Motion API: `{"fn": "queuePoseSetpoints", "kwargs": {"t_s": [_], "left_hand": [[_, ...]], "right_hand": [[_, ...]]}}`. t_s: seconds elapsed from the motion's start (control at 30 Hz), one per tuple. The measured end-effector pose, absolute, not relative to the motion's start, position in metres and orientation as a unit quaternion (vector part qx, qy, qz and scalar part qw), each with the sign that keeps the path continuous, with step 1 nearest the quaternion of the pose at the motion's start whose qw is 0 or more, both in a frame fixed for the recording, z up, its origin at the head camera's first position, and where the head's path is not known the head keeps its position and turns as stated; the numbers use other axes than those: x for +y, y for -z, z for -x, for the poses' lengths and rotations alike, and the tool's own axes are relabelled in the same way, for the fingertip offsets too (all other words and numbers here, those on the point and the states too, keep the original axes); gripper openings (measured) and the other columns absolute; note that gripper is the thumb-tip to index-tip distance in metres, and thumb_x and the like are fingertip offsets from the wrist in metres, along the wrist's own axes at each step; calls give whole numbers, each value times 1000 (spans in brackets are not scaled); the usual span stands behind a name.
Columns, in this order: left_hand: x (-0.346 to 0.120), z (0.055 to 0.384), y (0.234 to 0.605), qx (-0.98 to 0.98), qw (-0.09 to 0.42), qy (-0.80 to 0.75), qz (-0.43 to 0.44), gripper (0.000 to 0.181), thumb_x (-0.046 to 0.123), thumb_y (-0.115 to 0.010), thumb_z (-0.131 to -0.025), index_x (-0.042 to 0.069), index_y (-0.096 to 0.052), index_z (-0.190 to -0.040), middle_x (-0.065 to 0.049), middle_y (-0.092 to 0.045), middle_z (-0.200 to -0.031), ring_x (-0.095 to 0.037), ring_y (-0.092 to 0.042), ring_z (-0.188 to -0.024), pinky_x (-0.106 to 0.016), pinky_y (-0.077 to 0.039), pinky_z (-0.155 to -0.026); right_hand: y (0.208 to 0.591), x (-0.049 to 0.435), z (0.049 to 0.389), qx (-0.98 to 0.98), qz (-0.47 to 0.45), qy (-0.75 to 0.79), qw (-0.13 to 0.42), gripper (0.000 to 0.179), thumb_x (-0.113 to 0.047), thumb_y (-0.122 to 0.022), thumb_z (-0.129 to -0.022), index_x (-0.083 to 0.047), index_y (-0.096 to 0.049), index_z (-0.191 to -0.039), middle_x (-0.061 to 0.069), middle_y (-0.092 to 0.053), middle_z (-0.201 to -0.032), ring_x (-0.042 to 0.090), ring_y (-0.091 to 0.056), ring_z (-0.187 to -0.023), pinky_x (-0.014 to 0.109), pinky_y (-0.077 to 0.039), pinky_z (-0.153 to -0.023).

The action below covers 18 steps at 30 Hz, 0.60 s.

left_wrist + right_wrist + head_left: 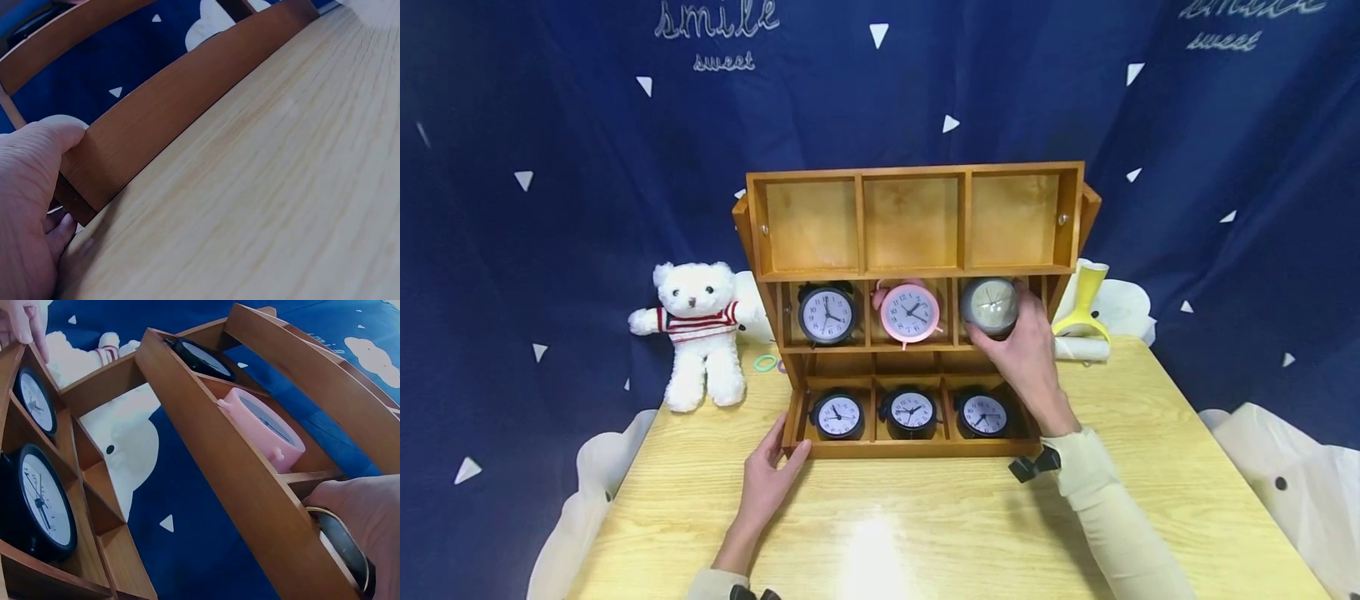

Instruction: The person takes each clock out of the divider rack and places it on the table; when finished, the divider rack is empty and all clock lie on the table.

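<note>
A tiered wooden shelf (917, 450) stands on the table. My left hand (769, 479) grips its bottom left corner, thumb over the front board (125, 137) and fingers round the side. Up at the right compartment of the middle tier, my right hand (1030, 354) holds a round grey clock (990, 307) with a shiny face, thumb below and fingers at its right side. Left of it in that tier sit a pink alarm clock (910, 313) and a dark alarm clock (827, 316). Black alarm clocks (912, 410) fill the three bottom compartments.
The top tier (913, 223) has three bare compartments. A white teddy bear (696, 333) in a striped shirt sits to the left, with small coloured rings (765, 362) beside the shelf. Behind right are a yellow object (1086, 300) and a white roll (1082, 348).
</note>
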<state>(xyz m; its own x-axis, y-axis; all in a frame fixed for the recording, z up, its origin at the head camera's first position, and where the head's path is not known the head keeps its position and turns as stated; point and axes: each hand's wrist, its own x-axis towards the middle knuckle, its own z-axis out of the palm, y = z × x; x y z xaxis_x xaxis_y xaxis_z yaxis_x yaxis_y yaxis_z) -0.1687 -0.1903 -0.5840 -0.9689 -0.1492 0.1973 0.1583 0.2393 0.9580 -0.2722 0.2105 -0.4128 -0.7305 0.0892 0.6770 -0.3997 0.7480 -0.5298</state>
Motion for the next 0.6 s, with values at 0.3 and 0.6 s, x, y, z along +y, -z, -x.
{"fn": "queuePoseSetpoints", "kwargs": {"t_s": [0.3, 0.6], "left_hand": [[-189, 170, 583, -777, 131, 616, 0, 75, 19, -81, -94, 3, -44, -157, -17, -46, -158, -32, -50, -141, -15, -42, -107], [-189, 168, 585, -778, 129, 615, -7, 73, 18, -81, -94, 3, -45, -157, -16, -47, -158, -32, -50, -141, -17, -41, -109]], "right_hand": [[416, 206, 273, -852, -78, -357, 374, 92, -28, -92, -75, 6, -47, -148, 32, -57, -137, 48, -55, -127, 64, -47, -104], [417, 207, 270, -846, -79, -369, 378, 93, -31, -92, -75, 4, -48, -148, 30, -60, -135, 47, -58, -123, 63, -50, -100]]}}
